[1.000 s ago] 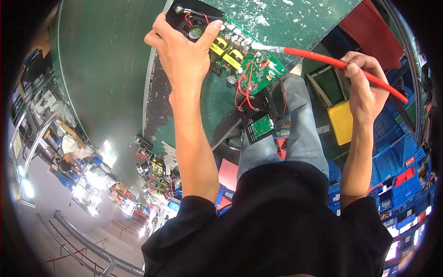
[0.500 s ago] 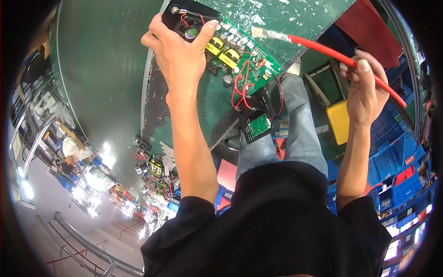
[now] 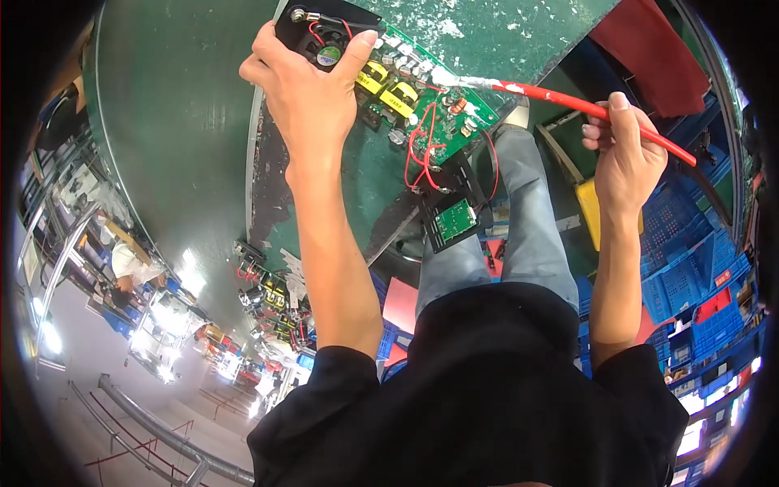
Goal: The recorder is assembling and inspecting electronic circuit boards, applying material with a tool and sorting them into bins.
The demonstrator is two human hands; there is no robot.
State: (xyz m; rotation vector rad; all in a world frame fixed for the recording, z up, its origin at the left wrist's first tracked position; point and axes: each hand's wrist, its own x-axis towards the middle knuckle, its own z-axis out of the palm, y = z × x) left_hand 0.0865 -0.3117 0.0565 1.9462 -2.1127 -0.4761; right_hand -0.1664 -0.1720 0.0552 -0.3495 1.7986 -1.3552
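My left hand [image 3: 312,89] grips a black fan block [image 3: 324,36] at the top end of a green circuit board [image 3: 422,109] with yellow parts and red wires. The board lies on a green worktable [image 3: 503,32]. My right hand [image 3: 625,158] holds a long red-handled tool [image 3: 584,105]; its pale tip rests on the board's upper edge. A smaller black module with a green panel [image 3: 450,219] hangs off the board on red wires near my knees.
A dark red cloth [image 3: 649,57] lies at the table's right. Blue plastic crates [image 3: 690,260] and a yellow box [image 3: 592,211] stand on the floor to my right. Several more circuit boards [image 3: 268,300] are piled at the lower left.
The red tool's tip has moved left along the board toward my left hand. My left hand stays on the fan block.
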